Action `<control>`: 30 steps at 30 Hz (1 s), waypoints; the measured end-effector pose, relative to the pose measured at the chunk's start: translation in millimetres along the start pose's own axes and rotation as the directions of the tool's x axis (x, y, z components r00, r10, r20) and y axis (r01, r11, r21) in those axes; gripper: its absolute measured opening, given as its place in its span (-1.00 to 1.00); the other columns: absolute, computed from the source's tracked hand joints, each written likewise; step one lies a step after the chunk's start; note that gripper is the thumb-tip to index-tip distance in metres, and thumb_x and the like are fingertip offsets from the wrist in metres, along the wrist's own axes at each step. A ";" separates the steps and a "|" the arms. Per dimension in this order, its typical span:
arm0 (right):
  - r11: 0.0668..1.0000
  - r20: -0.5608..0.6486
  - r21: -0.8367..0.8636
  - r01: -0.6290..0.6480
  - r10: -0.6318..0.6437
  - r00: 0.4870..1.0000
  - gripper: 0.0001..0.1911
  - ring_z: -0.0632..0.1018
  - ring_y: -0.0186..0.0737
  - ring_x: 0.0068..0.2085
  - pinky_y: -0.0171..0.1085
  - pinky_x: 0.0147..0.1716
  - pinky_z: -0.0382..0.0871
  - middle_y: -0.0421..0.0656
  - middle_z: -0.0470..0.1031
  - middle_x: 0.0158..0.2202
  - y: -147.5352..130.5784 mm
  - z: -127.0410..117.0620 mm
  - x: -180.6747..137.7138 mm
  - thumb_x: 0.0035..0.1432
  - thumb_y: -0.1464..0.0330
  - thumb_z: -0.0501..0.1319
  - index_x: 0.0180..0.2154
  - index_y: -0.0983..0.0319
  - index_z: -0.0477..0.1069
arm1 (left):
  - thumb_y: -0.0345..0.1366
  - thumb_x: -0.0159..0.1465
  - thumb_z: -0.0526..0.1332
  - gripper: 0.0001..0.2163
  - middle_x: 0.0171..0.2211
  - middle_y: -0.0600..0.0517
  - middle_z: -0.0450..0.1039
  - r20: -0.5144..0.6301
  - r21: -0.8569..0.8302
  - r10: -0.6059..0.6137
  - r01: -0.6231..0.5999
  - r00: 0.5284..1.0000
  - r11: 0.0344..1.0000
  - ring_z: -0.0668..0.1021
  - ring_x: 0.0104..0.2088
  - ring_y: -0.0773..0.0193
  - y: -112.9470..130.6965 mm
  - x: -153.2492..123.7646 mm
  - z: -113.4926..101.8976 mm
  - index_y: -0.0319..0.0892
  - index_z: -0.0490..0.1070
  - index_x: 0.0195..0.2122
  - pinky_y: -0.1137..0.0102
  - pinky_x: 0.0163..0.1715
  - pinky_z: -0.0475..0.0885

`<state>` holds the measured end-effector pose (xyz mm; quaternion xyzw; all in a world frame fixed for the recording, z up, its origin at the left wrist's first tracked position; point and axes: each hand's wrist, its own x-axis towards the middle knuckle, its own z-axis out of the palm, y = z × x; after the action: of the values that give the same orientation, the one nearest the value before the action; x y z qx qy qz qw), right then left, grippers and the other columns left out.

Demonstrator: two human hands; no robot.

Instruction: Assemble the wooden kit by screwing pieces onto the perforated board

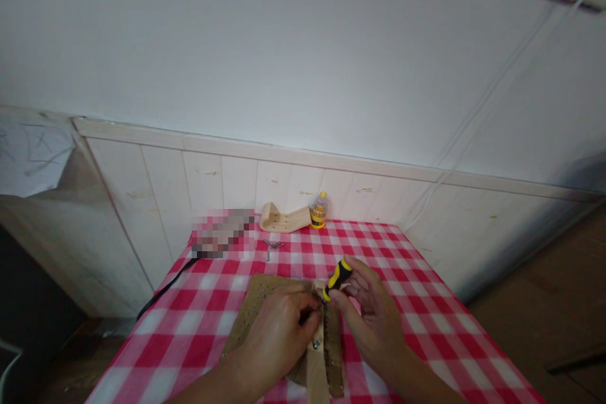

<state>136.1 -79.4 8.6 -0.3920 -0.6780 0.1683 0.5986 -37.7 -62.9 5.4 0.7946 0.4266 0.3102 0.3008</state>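
Observation:
My right hand [372, 309] grips a screwdriver [339, 279] by its yellow and black handle, which leans to the upper right. The lower end of the tool points at a pale wooden piece [318, 375] near its far end. My left hand [284, 328] is closed beside that spot, its thumb and fingertips pinched together; what they hold is hidden. A small metal fastener [316, 344] shows on the wooden piece, nearer to me. Beneath the wood and my left hand lies a brown board [260, 293] with small dark marks.
A curved wooden part [284, 221] stands by the wall next to a clear bottle-shaped container with yellow parts [319, 211]. Several loose screws [273, 244] lie nearby. A pixelated object [222, 233] with a black strap [168, 287] is at left. A red checked cloth [411, 278] covers the table.

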 end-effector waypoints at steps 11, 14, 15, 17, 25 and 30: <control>0.992 -0.019 -0.101 0.080 -0.082 0.996 -0.49 0.69 -0.14 -0.15 -0.21 -0.20 0.68 -0.04 0.60 -0.04 4.2 -0.8 -4.3 0.27 0.46 0.26 0.21 0.09 0.31 | -0.43 0.28 0.15 -0.80 -0.39 0.03 0.53 0.007 -0.002 -0.002 0.002 1.000 1.000 0.55 -0.34 0.24 2.2 -0.5 -1.6 -0.16 0.50 -0.46 0.41 -0.33 0.31; 0.994 0.007 -0.084 0.070 -0.070 0.998 -0.48 0.69 -0.10 -0.08 -0.17 -0.15 0.67 0.00 0.60 0.00 1.2 -0.8 -6.0 0.30 0.47 0.23 0.24 0.09 0.27 | -0.44 0.27 0.16 -0.79 -0.41 0.03 0.52 0.007 0.010 -0.008 0.008 1.000 1.000 0.54 -0.35 0.25 1.8 -0.7 -0.9 -0.16 0.47 -0.49 0.41 -0.35 0.30; 0.995 0.009 -0.080 0.064 -0.063 0.998 -0.48 0.70 -0.10 -0.09 -0.17 -0.14 0.67 -0.01 0.61 -0.02 0.4 -0.8 -5.8 0.30 0.48 0.24 0.24 0.08 0.27 | -0.44 0.27 0.16 -0.79 -0.41 0.03 0.52 0.005 0.010 -0.003 0.003 1.000 1.000 0.54 -0.35 0.25 1.8 -0.7 -0.7 -0.16 0.46 -0.49 0.42 -0.35 0.30; 0.996 0.004 -0.074 0.053 -0.053 0.999 -0.48 0.70 -0.13 -0.14 -0.19 -0.16 0.67 -0.05 0.63 -0.07 -0.3 -0.6 -4.5 0.28 0.49 0.25 0.22 0.07 0.30 | -0.45 0.26 0.16 -0.79 -0.41 0.03 0.52 0.003 0.004 0.006 -0.006 1.000 1.000 0.54 -0.35 0.25 2.4 -0.8 -0.7 -0.16 0.46 -0.50 0.42 -0.35 0.30; 0.995 -0.072 -0.096 0.032 -0.039 0.997 -0.51 0.68 -0.23 -0.29 -0.29 -0.29 0.68 -0.12 0.62 -0.15 2.6 0.2 -1.2 0.19 0.46 0.34 0.14 0.07 0.41 | -0.44 0.27 0.16 -0.80 -0.41 0.04 0.53 0.001 -0.009 -0.004 0.004 1.000 1.000 0.55 -0.35 0.24 0.6 -0.6 0.4 -0.16 0.49 -0.48 0.41 -0.34 0.31; 0.986 -0.011 -0.150 0.075 -0.078 0.997 -0.44 0.67 -0.23 -0.29 -0.28 -0.26 0.67 -0.12 0.63 -0.09 3.5 -1.7 -2.3 0.19 0.48 0.33 0.19 0.02 0.40 | -0.43 0.28 0.15 -0.80 -0.40 0.03 0.53 -0.003 -0.004 0.000 0.000 1.000 1.000 0.55 -0.35 0.24 -0.3 -1.0 2.1 -0.16 0.46 -0.49 0.41 -0.32 0.32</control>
<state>138.8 -79.3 5.0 -0.4109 -0.6982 0.0907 0.5791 -36.7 -64.0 3.6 0.7933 0.4266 0.3124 0.3019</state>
